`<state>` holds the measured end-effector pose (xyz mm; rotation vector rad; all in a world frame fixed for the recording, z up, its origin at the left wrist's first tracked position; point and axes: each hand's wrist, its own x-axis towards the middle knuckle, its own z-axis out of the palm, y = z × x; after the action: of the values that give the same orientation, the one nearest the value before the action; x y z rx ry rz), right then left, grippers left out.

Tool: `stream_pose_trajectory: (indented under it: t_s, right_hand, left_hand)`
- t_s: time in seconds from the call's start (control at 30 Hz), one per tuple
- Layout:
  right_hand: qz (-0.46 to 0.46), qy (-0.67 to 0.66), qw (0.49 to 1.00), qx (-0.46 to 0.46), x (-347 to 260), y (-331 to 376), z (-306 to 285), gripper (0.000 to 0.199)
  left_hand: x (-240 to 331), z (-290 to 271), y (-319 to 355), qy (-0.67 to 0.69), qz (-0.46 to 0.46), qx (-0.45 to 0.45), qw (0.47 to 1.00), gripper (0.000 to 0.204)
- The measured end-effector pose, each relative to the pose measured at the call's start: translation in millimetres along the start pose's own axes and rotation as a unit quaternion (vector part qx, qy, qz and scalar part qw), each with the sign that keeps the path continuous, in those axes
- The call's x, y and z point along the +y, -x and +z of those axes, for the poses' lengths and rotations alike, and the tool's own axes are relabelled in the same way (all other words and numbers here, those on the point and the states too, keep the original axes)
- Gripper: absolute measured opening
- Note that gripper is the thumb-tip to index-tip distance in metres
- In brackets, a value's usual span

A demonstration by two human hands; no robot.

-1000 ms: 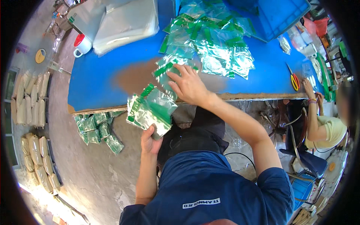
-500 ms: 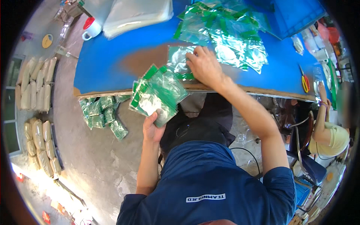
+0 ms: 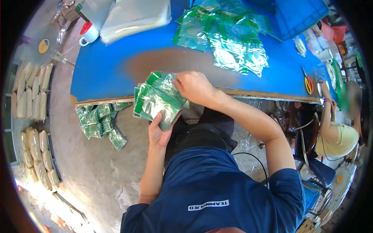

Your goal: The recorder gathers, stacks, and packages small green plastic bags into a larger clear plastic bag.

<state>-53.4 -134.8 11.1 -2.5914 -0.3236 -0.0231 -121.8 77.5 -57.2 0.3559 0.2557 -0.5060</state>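
A fanned stack of clear plastic packets with green bands is gripped from below by my left hand, thumb on top, just off the table's front edge. My right hand is closed at the stack's upper right, its fingertips on the edge of one packet that lies against the others; the fingertips are partly hidden. Farther back on the blue table, a loose, shiny pile of similar packets is spread out.
Clear plastic sheets and a white mug with red lie at the back left. A blue crate and scissors are on the right. Bundled green packets sit below the table edge. A co-worker sits at right.
My right hand has lifted a packet off the table and brought it left to the stack. The left hand still holds the stack, in nearly the same place.
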Motion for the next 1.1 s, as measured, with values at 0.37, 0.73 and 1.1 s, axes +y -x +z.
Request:
stream_pose_trajectory:
  t_s: [0.37,0.73,1.1]
  right_hand:
    - [-0.166,0.112,0.973,0.111,38,9,-17,0.04]
    - [-0.108,0.084,0.959,0.247,77,-62,-18,0.039]
    - [-0.153,-0.189,0.968,0.058,31,-41,-20,0.035]
  left_hand:
    - [17,-46,7,-0.031,-0.015,-0.003,0.999,0.054]
    - [7,-28,-3,-0.099,0.028,0.032,0.994,0.056]
    - [28,-40,-7,-0.097,0.036,0.053,0.993,0.055]
